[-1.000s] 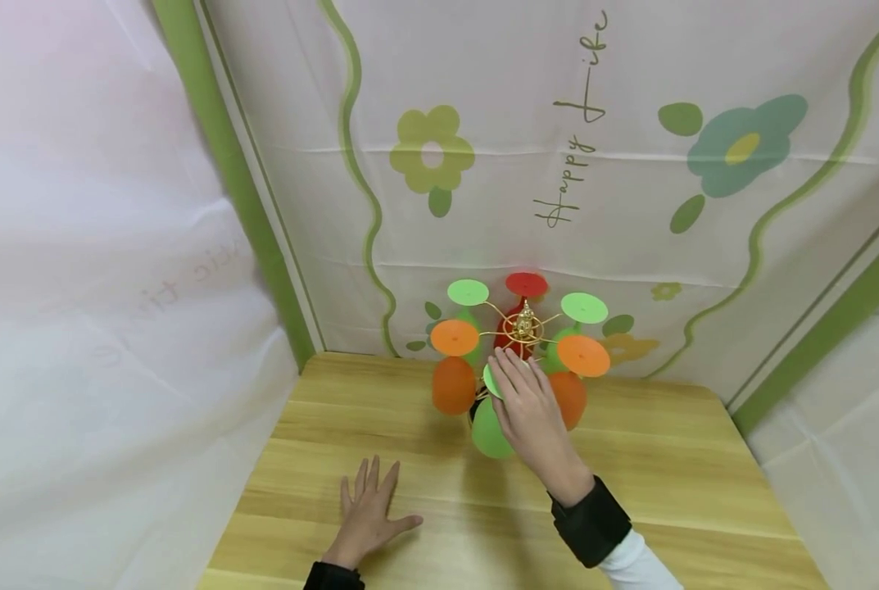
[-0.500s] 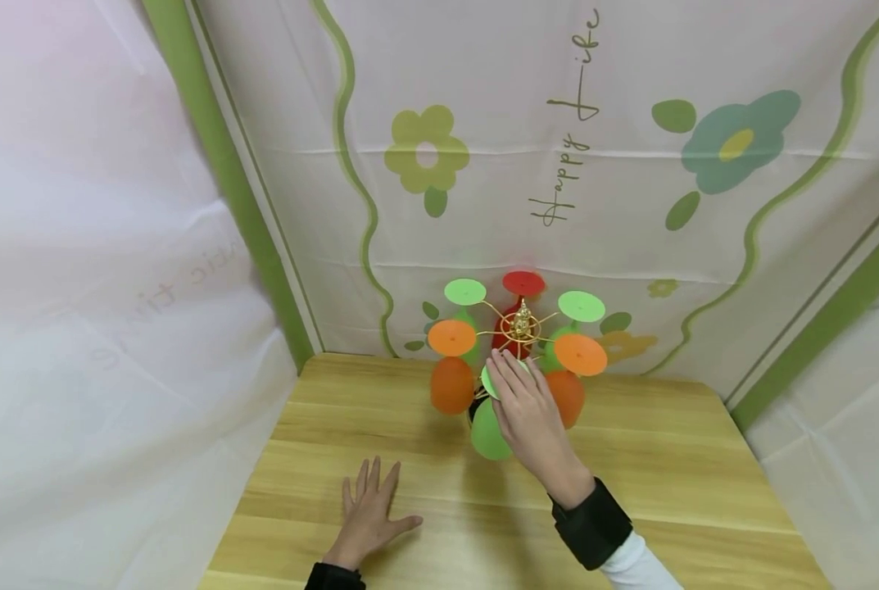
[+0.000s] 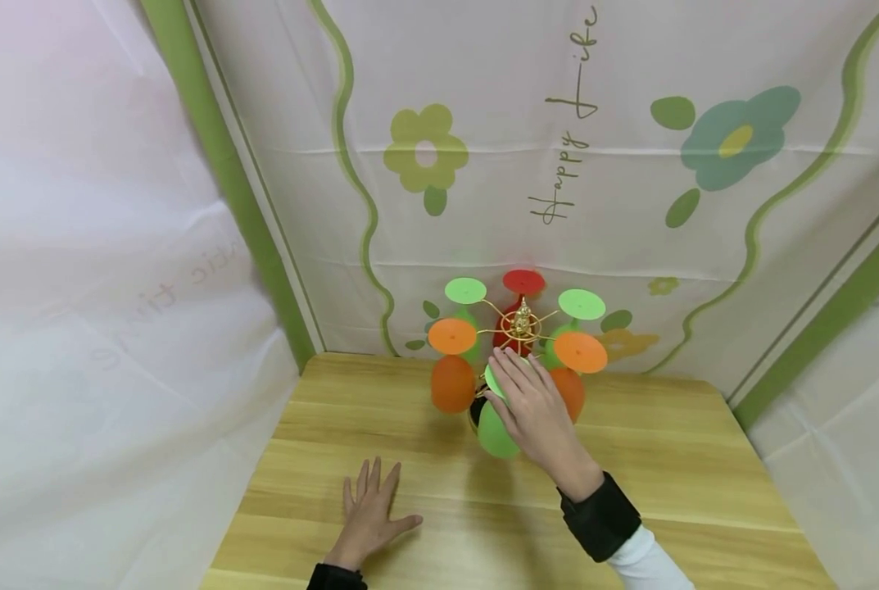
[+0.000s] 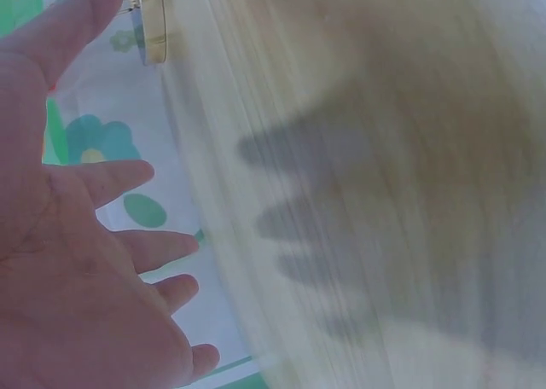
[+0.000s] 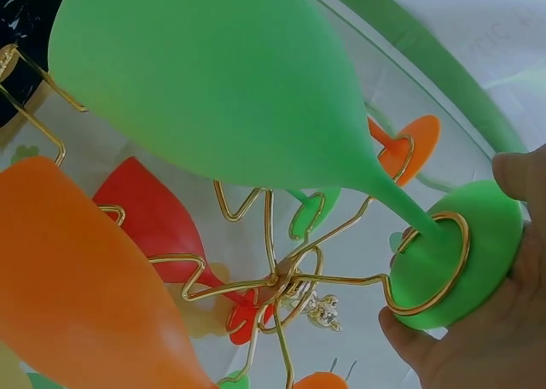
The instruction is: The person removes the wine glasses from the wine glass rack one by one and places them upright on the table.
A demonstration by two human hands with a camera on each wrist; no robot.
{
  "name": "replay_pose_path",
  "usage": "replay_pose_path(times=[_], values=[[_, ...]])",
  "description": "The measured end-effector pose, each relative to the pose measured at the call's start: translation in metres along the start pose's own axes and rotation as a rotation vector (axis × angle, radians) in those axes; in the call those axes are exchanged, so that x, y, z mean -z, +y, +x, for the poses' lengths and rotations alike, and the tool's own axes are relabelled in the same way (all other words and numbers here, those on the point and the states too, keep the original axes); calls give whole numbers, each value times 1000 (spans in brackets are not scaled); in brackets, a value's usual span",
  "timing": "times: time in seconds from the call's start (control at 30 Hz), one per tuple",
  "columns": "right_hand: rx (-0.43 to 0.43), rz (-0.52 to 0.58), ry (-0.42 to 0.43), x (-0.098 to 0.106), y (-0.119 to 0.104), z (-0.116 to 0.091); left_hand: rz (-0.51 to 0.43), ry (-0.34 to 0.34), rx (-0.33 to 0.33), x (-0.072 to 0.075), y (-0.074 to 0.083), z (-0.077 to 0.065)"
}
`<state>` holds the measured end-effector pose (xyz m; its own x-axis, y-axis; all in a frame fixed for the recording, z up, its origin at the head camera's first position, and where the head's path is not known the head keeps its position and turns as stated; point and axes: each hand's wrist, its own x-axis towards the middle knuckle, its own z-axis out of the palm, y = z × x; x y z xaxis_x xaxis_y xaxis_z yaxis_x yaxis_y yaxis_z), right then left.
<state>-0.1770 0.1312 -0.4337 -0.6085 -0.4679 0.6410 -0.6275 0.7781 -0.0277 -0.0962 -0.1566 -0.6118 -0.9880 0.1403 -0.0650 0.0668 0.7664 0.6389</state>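
Observation:
Upside-down wine glasses in green, orange and red hang by their feet from a gold wire rack (image 5: 277, 278). My right hand (image 3: 531, 414) lies over the foot of the front green wine glass (image 3: 496, 433), its fingers straight. From below, the right wrist view shows the green foot (image 5: 486, 261) inside a gold loop, with my thumb and a fingertip at its edges. The glass's bowl (image 5: 205, 73) hangs free of the hand. My left hand (image 3: 368, 520) is spread palm down over the wooden table (image 3: 292, 467), holding nothing.
An orange wine glass (image 3: 452, 385) hangs left of the green one, another orange glass (image 3: 570, 393) right of it. A red glass foot (image 3: 523, 283) stands at the back, close to the flower-printed curtain (image 3: 483, 205). A gold bear figure (image 3: 523, 321) tops the rack.
My right hand and the front green glass have shifted slightly to the right, and the thumb stands further from the fingers. My left hand has kept its place.

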Motion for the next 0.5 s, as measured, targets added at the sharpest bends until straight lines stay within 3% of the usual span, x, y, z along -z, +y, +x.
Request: replay_pose_path(times=[0.5], values=[[-36, -51, 2, 3, 5, -1, -7, 22, 5, -1, 0, -4]])
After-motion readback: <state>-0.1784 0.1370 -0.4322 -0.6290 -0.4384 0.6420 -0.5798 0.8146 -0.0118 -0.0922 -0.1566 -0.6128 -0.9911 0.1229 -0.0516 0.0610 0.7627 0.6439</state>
